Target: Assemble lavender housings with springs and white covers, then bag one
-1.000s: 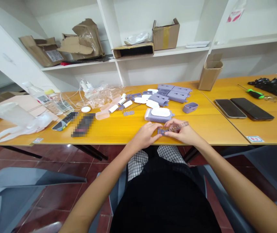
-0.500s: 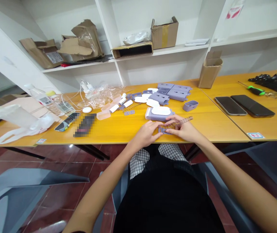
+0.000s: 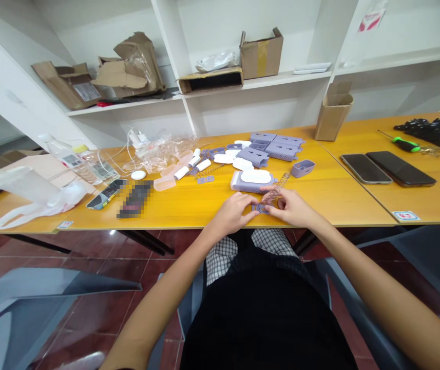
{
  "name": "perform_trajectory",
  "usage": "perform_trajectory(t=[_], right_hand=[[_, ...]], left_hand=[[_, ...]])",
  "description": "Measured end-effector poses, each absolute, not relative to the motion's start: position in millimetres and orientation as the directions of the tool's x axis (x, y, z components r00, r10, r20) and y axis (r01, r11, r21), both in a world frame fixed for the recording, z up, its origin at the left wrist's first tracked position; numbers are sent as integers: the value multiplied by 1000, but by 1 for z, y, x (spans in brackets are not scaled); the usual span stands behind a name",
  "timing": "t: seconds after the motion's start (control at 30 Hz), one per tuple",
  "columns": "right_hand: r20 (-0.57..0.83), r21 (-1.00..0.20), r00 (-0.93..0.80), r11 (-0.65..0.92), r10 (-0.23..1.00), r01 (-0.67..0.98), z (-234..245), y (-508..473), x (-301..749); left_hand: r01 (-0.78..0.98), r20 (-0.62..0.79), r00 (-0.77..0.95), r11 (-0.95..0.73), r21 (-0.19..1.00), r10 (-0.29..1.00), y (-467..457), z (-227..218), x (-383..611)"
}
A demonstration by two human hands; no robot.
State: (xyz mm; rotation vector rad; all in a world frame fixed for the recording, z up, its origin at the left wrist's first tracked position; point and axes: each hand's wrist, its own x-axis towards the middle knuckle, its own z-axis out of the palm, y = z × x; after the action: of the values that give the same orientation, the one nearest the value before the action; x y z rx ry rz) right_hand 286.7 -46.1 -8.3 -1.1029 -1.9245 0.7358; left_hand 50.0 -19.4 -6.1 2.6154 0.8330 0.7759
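Head cam, only view here: left hand (image 3: 233, 213) is pinching a small purple plate (image 3: 258, 209) in its fingertips, right at the near edge of the yellow table (image 3: 204, 210). Right hand (image 3: 292, 206) has its thumb and fingers curled around a coil spring (image 3: 280, 188), low end down at the plate, rest leaning up to the far right. Whether it's hooked on, can't tell, fingers are in the way.

Just beyond the hands there's a purple housing (image 3: 252, 182) with a white oval piece (image 3: 256, 176) on top, and a purple cup (image 3: 302, 168) to the right of it. More purple shells (image 3: 281, 150) are bunched farther back.

For text hunters, slim pickings. Sticker on the near right edge (image 3: 406, 215): white, blue border, red marks I can't make out. Similar sticker on the near left (image 3: 65, 224), also too small. Far left on the shelf, a carton (image 3: 56, 82) wears a white label (image 3: 86, 91) with mushy print. Far right up top, a bag's red-and-white print (image 3: 371, 20) is unreadable too. The bottle (image 3: 60, 149) on the left has some label, brand lost to blur.
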Motion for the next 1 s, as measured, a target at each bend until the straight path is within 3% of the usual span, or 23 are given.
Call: perform_trajectory(t=[1.0], right_hand=[[392, -659, -358, 531, 847, 532, -8, -47, 285]], left_hand=[[431, 390, 701, -790, 435, 597, -18, -6, 51]])
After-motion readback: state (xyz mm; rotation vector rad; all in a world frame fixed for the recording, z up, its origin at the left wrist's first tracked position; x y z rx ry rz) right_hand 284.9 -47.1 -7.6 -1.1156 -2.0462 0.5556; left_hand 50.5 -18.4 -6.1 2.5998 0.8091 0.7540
